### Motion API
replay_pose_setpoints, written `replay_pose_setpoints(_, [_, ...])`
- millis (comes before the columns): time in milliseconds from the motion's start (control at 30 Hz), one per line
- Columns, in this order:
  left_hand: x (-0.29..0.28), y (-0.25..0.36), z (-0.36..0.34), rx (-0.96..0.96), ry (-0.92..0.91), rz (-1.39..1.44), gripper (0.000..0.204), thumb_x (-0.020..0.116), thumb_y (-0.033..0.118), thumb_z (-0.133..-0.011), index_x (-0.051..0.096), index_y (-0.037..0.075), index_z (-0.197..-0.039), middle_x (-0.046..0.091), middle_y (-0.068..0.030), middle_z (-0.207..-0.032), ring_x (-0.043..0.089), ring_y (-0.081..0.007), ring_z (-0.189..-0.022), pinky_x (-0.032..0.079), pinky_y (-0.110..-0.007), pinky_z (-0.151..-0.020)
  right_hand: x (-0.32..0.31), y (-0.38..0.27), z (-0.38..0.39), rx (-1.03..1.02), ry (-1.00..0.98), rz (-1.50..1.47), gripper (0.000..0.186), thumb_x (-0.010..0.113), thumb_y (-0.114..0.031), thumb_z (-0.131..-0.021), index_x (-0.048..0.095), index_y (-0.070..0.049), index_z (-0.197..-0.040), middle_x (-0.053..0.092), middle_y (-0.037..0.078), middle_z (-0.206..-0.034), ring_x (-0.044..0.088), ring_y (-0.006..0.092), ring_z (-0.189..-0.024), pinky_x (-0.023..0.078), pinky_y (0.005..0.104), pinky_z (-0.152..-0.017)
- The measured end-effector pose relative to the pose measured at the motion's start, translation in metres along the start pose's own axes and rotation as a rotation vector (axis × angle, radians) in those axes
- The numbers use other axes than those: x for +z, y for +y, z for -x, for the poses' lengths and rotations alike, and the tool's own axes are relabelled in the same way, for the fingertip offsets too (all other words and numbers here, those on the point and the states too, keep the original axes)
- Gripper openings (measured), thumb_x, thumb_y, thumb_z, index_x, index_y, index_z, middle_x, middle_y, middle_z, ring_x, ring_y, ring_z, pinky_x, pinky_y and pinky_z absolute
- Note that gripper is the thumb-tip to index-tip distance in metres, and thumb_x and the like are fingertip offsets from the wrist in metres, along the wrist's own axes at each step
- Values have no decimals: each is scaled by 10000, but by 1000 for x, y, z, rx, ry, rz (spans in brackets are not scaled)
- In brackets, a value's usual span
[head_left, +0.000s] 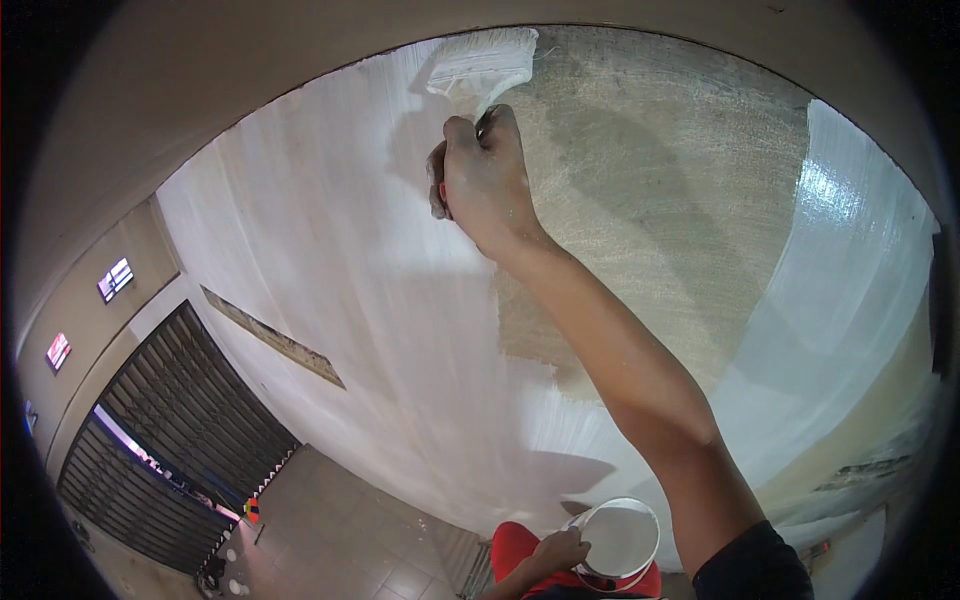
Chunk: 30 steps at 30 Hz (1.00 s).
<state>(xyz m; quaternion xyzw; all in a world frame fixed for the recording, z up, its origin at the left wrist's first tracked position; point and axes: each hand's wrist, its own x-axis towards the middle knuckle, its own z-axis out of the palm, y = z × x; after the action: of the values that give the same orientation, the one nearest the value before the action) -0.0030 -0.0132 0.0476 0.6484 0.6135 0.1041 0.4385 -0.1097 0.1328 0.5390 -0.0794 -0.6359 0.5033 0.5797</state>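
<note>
White-smeared, the wide brush (482, 62) lay high against the wall (650, 190), where pale coating (330, 200) met bare beige. Its handle was closed in the right hand (485, 170); the left hand (562, 550) gripped the left edge of the white bucket (657, 545), low near the body. The brush was probably light, its bristles soft and wet, its head slick, so the handle seemed the surest hold; the bucket, likely heavier and apt to slosh, seemed best steadied at its rim

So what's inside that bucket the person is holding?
Inside the bucket, gripped at its side by the left hand, a smooth whitish surface shows, probably paint. Anything beneath that surface is covered, so I can't see it.
</note>
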Motion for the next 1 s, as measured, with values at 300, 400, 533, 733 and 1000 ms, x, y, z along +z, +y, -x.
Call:
replay_pose_setpoints(300, [5, -7, -5, 0, 19, -17, 521, 481, 379, -864, 561, -98, -1057, 652, -325, -972, 648, -460, -934, 487, -529, -885, 11, 1, -7, 48, 156, -80, 151, 404, -131, -952, 315, -12, -978, 480, 83, -639, 413, 136, -413, 339, 307, -359])
replay_pose_setpoints(400, [2, -3, -5, 9, 5, -18, 526, 472, 379, -865, 561, -97, -1070, 645, -339, -993, 643, -463, -957, 487, -529, -898, 5, 5, 1, 63, 178, -97, 158, 412, -144, -959, 330, -14, -994, 478, 79, -642, 412, 125, -416, 334, 297, -353])
replay_pose_setpoints(533, [-8, 4, 2, 4, 3, -4, 524, 471, 371, -864, 570, -103, -1065, 643, -341, -989, 639, -471, -953, 483, -535, -893, 0, 37, 62, 216, 206, -170, 166, 418, -121, -983, 314, 9, -971, 448, 62, -558, 461, 177, -380, 377, 347, -335])
replay_pose_setpoints(733, [1, -4, 1, 40, 45, 2, 524, 478, 367, -869, 559, -124, -1032, 640, -345, -962, 629, -487, -940, 471, -545, -883, -8, 56, 101, 143, 182, -60, 120, 386, -108, -981, 306, -25, -947, 453, 44, -560, 378, 99, -347, 310, 267, -283])
replay_pose_setpoints(1000, [-4, 3, 4, -9, 7, 7, 531, 473, 359, -872, 549, -130, -1063, 639, -351, -974, 630, -490, -946, 470, -539, -896, 7, 6, 21, -30, 134, -21, 147, 388, -106, -975, 297, -4, -920, 454, 57, -587, 400, 107, -373, 351, 291, -306])
